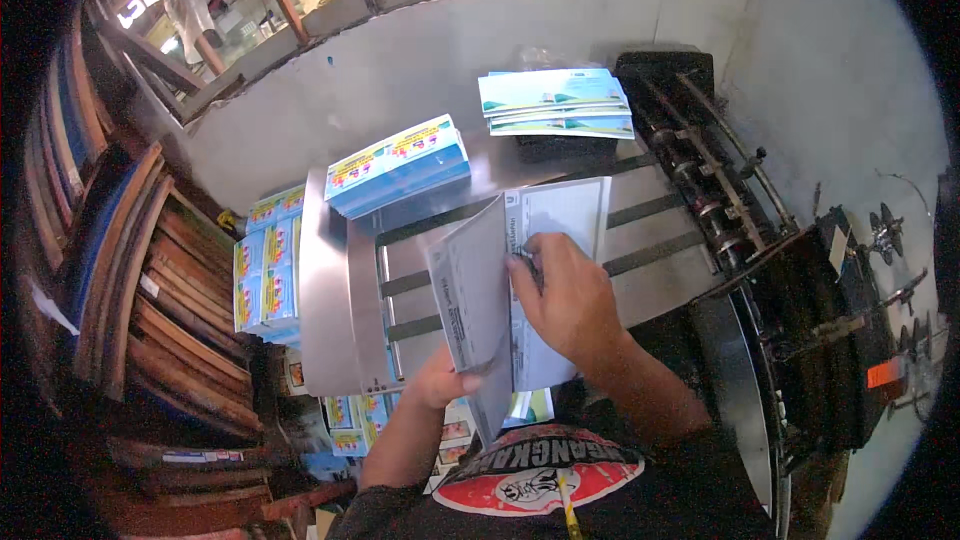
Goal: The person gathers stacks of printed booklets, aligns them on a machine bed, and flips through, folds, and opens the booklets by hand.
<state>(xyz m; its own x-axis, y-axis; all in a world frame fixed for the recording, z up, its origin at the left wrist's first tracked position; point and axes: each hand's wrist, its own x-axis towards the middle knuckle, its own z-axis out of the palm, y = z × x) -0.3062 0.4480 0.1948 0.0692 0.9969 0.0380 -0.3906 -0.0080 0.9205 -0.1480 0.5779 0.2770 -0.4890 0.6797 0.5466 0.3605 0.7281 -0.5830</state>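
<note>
Printed sheets (480, 290) fanned between left hand (440, 380) and right hand (565, 295) above metal table (330, 280).

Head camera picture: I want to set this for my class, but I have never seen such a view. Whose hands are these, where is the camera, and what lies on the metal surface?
The camera sits on a person's head and looks down, so the two forearms rising from the lower edge are that person's own. The wide lens bends straight edges. The left hand holds a stack of grey printed sheets from below, and the right hand lies on top, leafing through them. Under them is a metal machine table with dark belts. A blue stack of leaflets and a pale green stack rest farther back. Rollers and gears stand to the right.
</note>
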